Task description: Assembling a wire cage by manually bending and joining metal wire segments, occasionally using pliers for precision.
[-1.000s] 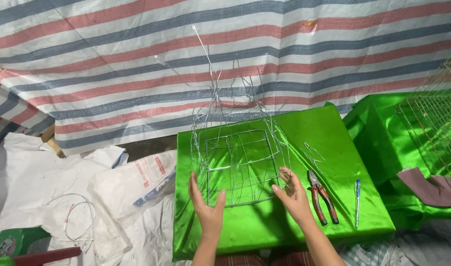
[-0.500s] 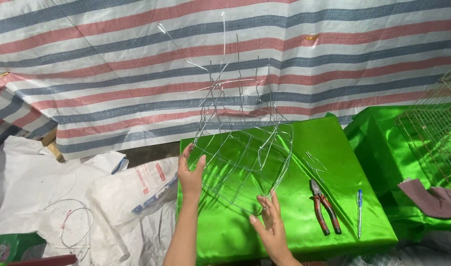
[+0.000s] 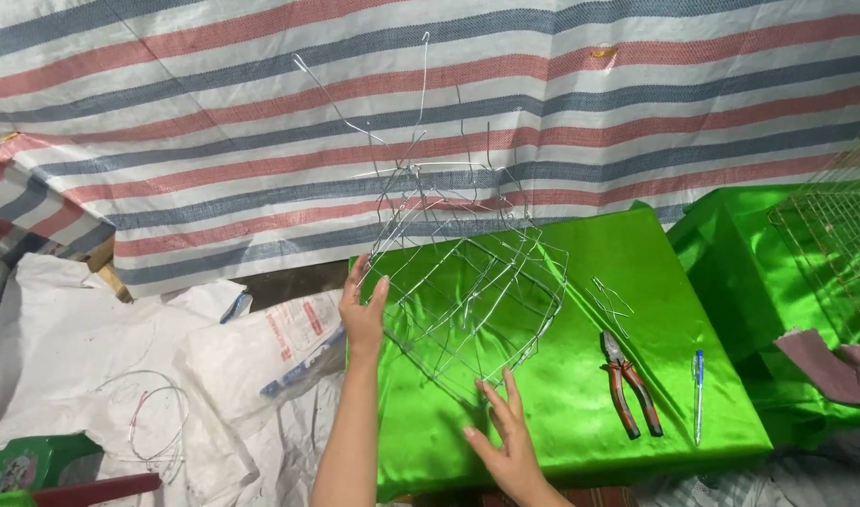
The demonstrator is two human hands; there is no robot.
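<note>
Head view looks down on my two hands, which hold a wire frame (image 3: 463,282) tilted up above a table covered with shiny green cloth (image 3: 580,413). My left hand (image 3: 364,310) is open with the fingers straight up, and the palm presses on the left edge of the frame. My right hand (image 3: 507,437) is also open, fingers spread, and its fingertips touch the lowest corner of the frame from below. Several loose wire ends stand up from the top of the frame in front of a striped tarp (image 3: 449,103). On the cloth, to the right of the frame, lie pliers with red handles (image 3: 629,394), and just beside them a blue pen (image 3: 698,394). Some small bent wire pieces (image 3: 610,302) lie near the pliers. White sacks (image 3: 167,376) are at my left side.
</note>
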